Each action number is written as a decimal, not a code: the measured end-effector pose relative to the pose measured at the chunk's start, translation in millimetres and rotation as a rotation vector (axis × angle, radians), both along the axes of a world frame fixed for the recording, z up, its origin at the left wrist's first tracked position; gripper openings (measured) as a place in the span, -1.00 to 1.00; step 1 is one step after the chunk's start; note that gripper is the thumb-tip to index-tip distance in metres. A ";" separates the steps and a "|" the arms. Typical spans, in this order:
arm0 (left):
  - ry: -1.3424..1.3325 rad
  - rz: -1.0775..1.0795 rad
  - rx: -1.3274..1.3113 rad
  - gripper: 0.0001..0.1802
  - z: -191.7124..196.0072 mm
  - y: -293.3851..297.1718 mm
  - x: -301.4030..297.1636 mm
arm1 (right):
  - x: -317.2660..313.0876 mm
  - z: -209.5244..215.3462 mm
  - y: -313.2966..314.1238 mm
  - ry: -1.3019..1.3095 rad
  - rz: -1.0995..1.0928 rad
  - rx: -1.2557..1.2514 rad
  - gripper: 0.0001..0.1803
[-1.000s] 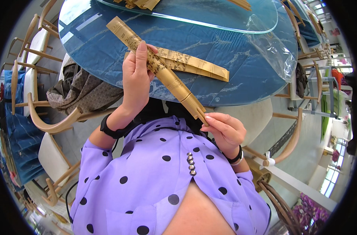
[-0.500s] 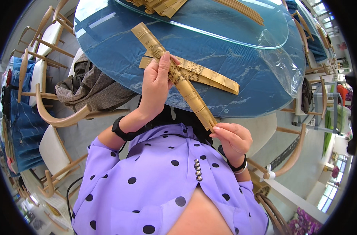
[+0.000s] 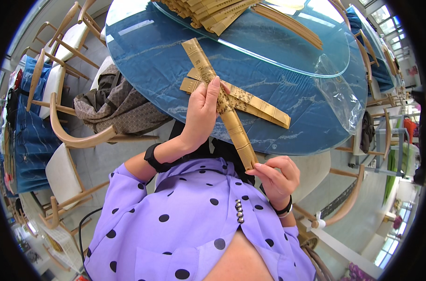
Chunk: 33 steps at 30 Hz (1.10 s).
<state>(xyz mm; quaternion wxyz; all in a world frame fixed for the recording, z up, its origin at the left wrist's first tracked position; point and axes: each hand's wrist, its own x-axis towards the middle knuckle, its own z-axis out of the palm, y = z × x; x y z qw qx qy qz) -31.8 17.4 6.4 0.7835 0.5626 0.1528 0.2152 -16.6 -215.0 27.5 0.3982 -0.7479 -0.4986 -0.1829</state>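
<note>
Fingers of our right hand (image 3: 279, 177) are pinched nearly closed on the bottom end of a long, flat gold printed strip (image 3: 235, 125), just above our lap. Half a second back that end showed two prongs; now it looks flat, so we'd guess it's been tidied up. Further up, our left hand (image 3: 201, 112) is wrapped snugly round the middle, thumb on top. More gold printed strips (image 3: 269, 112) cross beneath; we can't tell if they're held too or just lying on the blue marble-patterned bench (image 3: 161, 79). Past those: a crumpled clear plastic bag (image 3: 341, 100), then a fanned pile of folded gold strips (image 3: 215, 14) on curved clear glass (image 3: 280, 59).
</note>
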 end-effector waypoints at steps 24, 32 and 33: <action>0.075 -0.065 0.274 -0.53 2.2 2.3 -2.3 | 6.6 13.1 16.9 0.058 0.244 -0.215 -0.83; 0.120 -0.116 0.288 -0.53 -10.1 16.1 24.3 | 7.8 18.6 25.8 0.028 0.197 -0.232 -0.81; 0.136 -0.132 0.276 -0.54 -9.7 16.6 25.2 | 8.7 20.3 25.9 0.037 0.210 -0.230 -0.80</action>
